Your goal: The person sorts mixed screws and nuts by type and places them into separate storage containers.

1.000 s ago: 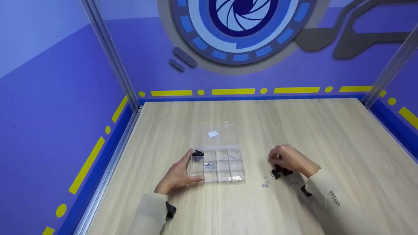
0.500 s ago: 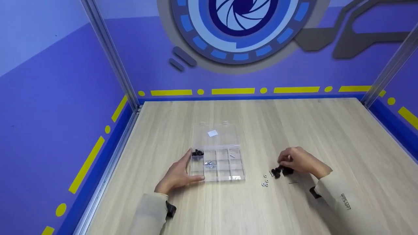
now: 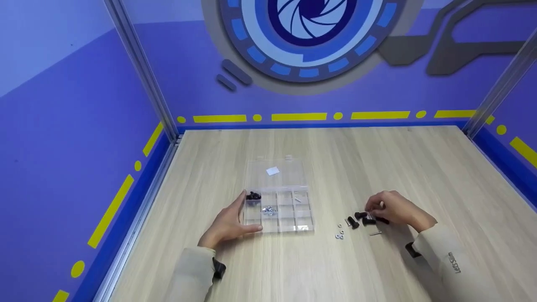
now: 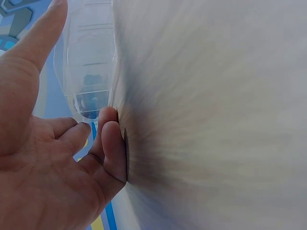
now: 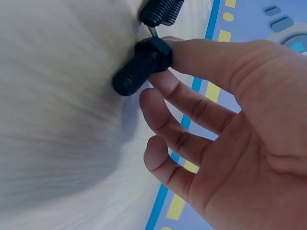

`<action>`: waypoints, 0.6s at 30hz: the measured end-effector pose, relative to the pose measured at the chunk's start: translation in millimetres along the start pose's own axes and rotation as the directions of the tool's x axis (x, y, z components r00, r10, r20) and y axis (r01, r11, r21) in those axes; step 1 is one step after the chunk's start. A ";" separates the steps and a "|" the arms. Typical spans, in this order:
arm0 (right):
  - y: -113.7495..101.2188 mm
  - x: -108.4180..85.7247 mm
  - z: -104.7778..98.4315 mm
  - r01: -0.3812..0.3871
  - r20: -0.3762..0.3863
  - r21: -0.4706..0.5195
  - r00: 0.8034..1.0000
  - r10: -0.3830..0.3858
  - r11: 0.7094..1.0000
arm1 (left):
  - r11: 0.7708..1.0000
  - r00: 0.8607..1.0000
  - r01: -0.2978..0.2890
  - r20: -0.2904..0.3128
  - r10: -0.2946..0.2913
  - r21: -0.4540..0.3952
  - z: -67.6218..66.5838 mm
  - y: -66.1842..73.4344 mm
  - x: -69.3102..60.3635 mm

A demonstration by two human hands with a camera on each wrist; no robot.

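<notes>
A clear plastic compartment box lies with its lid folded back in the head view. My left hand rests against its left side, thumb along the front edge. Black bolts fill a back left compartment; silver nuts lie in a middle one, and a thin silver pin at the back right. My right hand is low over loose black bolts, thumb and index finger together on what looks like a thin silver pin. A black bolt partly hides the fingertips in the right wrist view.
Several small silver nuts lie between box and bolts. Another silver pin lies in front of the bolts. The wooden table is bounded by blue panels and metal posts.
My right hand has moved right and slightly toward me across the bolts, uncovering more of them. The left hand and the box have stayed in place.
</notes>
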State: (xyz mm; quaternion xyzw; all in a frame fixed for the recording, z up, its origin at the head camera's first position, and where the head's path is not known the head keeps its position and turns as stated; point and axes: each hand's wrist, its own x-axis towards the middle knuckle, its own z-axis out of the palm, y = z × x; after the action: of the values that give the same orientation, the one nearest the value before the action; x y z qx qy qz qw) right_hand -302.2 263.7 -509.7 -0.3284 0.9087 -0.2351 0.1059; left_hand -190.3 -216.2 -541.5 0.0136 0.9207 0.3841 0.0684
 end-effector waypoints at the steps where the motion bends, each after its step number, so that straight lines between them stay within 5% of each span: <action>1: -0.3 0.5 0.0 -0.001 0.000 0.000 1.000 0.001 1.000 | 1.000 1.000 0.000 -0.001 0.000 0.000 -0.1 -0.1 -0.1; 18: 1.0 -0.3 2.3 0.063 0.018 0.015 0.998 -0.063 0.998 | 1.000 1.000 0.002 -0.009 -0.002 -0.004 -0.2 -0.4 -0.8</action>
State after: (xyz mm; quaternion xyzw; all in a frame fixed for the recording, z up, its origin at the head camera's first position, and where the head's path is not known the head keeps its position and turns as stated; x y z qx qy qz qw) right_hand -301.7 263.7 -512.3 -0.3581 0.8952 -0.2416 0.1092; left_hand -189.5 -216.7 -541.6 0.0109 0.9202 0.3858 0.0647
